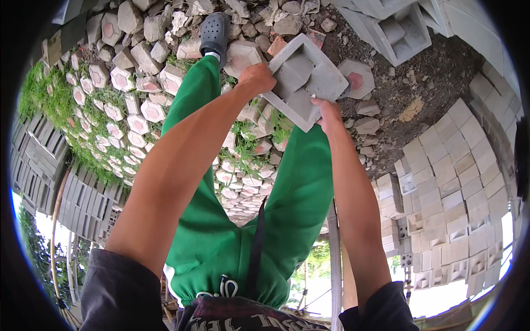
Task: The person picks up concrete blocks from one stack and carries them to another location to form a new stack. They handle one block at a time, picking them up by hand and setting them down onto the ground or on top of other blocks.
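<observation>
Between my two hands is a grey concrete block (326, 74), square-rimmed with a hollow, angled recess, tilted so that its open face shows. My left hand (256, 79) is closed on its left edge, fingers curled round the far side. My right hand (329, 115) grips the lower right edge, with the thumb on the inner face. The block is above the rubble, in front of my right knee. Fingertips of both hands are partly hidden behind it.
Similar grey blocks (397, 36) lie at the far right. A tall stack of pale blocks (458, 187) stands on the right, more grey stacks (38, 160) on the left. Hexagonal pavers (122, 79), stones and grass cover the uneven ground. My left foot wears a dark clog (214, 34).
</observation>
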Available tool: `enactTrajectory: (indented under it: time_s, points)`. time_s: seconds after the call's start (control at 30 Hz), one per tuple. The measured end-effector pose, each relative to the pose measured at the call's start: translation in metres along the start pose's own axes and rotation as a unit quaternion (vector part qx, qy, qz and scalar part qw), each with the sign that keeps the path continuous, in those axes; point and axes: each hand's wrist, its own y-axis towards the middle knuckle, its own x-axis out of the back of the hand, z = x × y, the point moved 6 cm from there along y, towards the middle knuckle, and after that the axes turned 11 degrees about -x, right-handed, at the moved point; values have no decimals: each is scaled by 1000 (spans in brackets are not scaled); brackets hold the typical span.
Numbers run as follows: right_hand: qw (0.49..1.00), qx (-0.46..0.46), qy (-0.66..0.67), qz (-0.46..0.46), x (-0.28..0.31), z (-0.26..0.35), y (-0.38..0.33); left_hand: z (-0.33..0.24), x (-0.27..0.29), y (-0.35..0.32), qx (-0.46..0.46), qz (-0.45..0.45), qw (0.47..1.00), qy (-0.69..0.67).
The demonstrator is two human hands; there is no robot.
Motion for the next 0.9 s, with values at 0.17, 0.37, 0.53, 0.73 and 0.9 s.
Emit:
enactTrajectory:
  time_s: [0.17, 0.37, 0.53, 0.73, 0.9]
  points:
    - [989, 64, -118, -57, -86, 20, -135, 67, 61, -100, -31, -75, 993, -83]
    - [934, 258, -240, -50, -190, 33, -287, 132, 144, -260, -41, -234, 942, -238]
    - [886, 300, -351, -41, -290, 6, -482, 179, 196, -447, -12, -321, 883, -343]
    - [825, 370, -428, -12, -380, -51, -648, 236, 237, -626, -33, -556, 766, -322]
    - [793, 357, -493, 40, -432, -84, -730, 297, 251, -644, -115, -451, 503, -729]
